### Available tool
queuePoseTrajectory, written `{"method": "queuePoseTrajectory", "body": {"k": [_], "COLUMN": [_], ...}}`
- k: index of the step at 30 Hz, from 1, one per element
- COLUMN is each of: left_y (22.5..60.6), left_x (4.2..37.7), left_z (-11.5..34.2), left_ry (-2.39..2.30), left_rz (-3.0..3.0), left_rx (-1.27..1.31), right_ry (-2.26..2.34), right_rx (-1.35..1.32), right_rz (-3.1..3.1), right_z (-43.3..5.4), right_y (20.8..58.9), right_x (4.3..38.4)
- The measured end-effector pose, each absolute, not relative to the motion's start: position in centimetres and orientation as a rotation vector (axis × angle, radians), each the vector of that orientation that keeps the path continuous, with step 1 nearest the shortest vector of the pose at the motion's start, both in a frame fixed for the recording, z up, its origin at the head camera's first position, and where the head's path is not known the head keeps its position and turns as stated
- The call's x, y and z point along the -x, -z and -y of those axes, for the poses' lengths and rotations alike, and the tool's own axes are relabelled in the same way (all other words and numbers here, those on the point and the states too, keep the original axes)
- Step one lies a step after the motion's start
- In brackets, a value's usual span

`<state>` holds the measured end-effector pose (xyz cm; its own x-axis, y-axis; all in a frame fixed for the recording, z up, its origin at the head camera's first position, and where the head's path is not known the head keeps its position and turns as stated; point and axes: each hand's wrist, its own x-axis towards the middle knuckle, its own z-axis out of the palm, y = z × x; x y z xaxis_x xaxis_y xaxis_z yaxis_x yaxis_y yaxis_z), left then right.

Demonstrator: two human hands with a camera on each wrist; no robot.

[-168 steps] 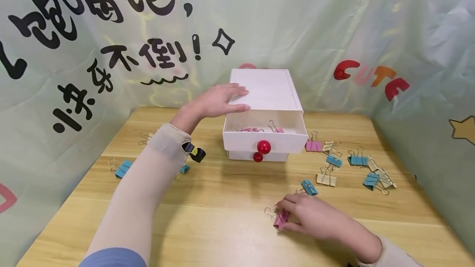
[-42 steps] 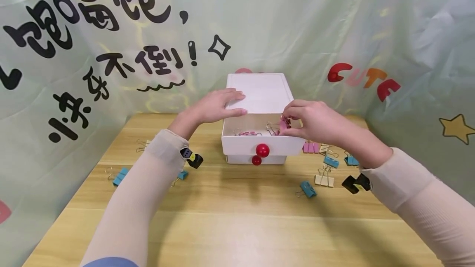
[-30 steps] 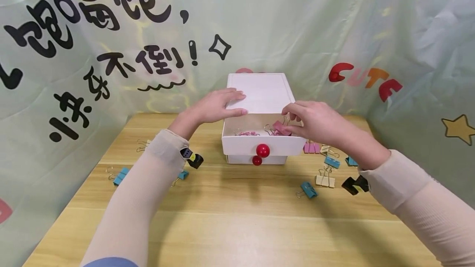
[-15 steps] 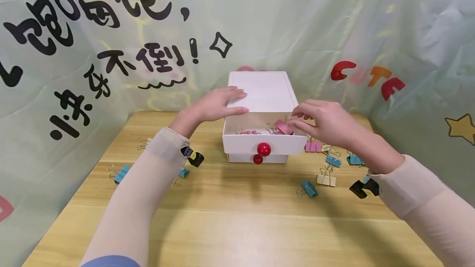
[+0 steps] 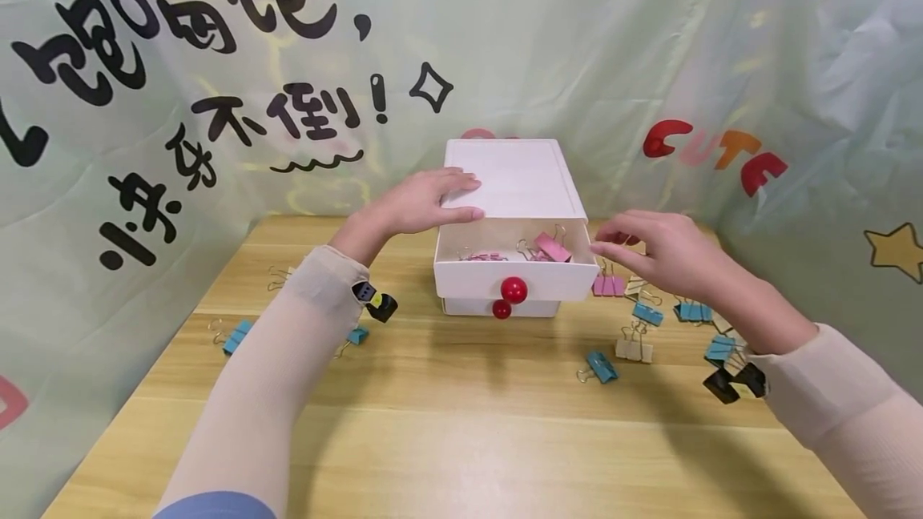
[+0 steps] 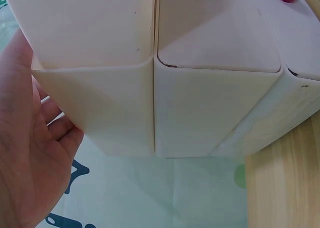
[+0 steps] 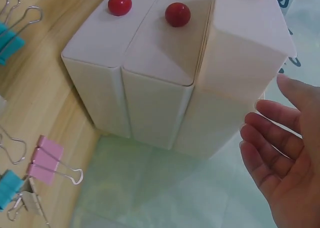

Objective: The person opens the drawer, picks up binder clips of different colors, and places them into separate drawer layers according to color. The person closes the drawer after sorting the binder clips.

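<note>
A white drawer box stands at the back of the table, its top drawer pulled out. Inside the drawer a pink binder clip lies tilted against other pink clips. My left hand rests on the box's top at the left edge, thumb near the front edge. In the left wrist view its fingers lie along the box's side wall. My right hand hovers just right of the drawer with fingers loosely bent. Nothing is between them in the right wrist view.
Right of the box lie a pink clip and several blue and cream clips, among them a blue one and a cream one. More blue clips lie on the left, partly behind the left forearm. Printed cloth hangs behind.
My right hand first pinched a pink binder clip on the front of the table, then brought it into the drawer, let go and drew back rightward. My left hand stays on the box.
</note>
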<state>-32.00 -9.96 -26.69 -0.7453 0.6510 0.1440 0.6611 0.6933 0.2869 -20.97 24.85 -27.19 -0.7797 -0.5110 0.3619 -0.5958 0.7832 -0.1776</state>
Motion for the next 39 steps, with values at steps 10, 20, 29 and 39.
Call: {"method": "queuePoseTrajectory", "body": {"k": [10,20,29,39], "left_y": [26.9,26.7,26.9,26.9], "left_x": [32.1,32.1,32.0,31.8], "left_z": [9.9,9.8,9.9,9.9], "left_ry": [0.514,0.500,0.510,0.535], "left_rz": [2.859,2.865,2.883,2.867], "left_rx": [1.108,1.102,1.088,1.092], "right_ry": [-0.408,-0.385,-0.341,-0.304], "right_rx": [-0.751,-0.713,-0.589,-0.463], "right_rz": [2.795,2.925,3.077,3.149], "right_z": [-26.1,-27.0,-27.8,-28.2], "right_y": [29.1,31.4,33.2,34.7], "right_x": [21.2,22.6,24.3,25.6]}}
